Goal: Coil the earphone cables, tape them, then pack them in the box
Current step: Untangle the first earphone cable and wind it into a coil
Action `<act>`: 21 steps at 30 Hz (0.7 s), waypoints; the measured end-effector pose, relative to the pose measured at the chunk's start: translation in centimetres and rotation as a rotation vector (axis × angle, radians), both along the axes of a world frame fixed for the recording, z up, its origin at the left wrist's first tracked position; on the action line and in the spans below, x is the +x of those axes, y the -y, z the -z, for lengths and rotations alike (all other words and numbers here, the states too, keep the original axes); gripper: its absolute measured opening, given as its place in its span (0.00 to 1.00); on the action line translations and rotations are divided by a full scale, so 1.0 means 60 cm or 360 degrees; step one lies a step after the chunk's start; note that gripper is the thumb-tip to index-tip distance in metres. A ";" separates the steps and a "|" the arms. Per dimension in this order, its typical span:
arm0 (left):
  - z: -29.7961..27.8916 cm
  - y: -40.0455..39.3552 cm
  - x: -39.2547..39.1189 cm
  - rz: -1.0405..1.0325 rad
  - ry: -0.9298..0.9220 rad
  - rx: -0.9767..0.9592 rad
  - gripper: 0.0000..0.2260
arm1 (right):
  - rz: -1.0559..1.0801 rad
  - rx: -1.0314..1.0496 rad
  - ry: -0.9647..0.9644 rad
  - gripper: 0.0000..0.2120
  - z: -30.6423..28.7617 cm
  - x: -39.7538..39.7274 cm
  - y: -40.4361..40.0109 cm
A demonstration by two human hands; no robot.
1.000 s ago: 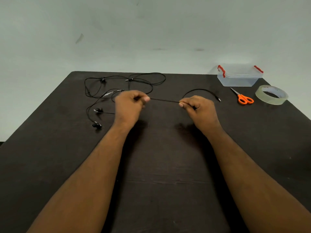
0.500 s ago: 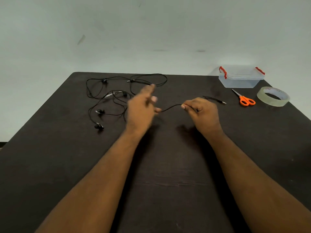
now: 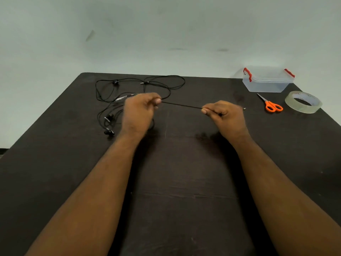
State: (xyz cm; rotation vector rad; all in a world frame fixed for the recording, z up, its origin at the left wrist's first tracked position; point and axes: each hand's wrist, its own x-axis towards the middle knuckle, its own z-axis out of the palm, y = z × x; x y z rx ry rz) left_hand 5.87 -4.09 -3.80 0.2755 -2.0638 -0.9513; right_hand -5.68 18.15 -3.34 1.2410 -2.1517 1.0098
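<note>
Above the dark tabletop (image 3: 175, 182), the left hand (image 3: 137, 112) and right hand (image 3: 226, 117), held apart with forearms extended, each pinch the thin black earphone cable (image 3: 181, 105), stretching it taut between them.

Left hand (image 3: 140, 111) back pinching the cable (image 3: 181, 105), slack gone, pulled taut again vs right hand (image 3: 226, 115).
</note>
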 end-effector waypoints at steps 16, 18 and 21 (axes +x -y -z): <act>0.014 -0.110 -0.016 0.0505 0.0141 0.0003 0.15 | -0.0148 0.0187 -0.0058 0.06 0.006 0.028 0.030; 0.011 -0.106 -0.017 0.0508 0.0167 -0.0033 0.11 | -0.0157 0.0196 -0.0071 0.08 0.004 0.031 0.028; 0.001 -0.090 -0.017 0.0510 0.0232 0.0004 0.07 | -0.0168 0.0229 -0.0105 0.05 -0.001 0.027 0.029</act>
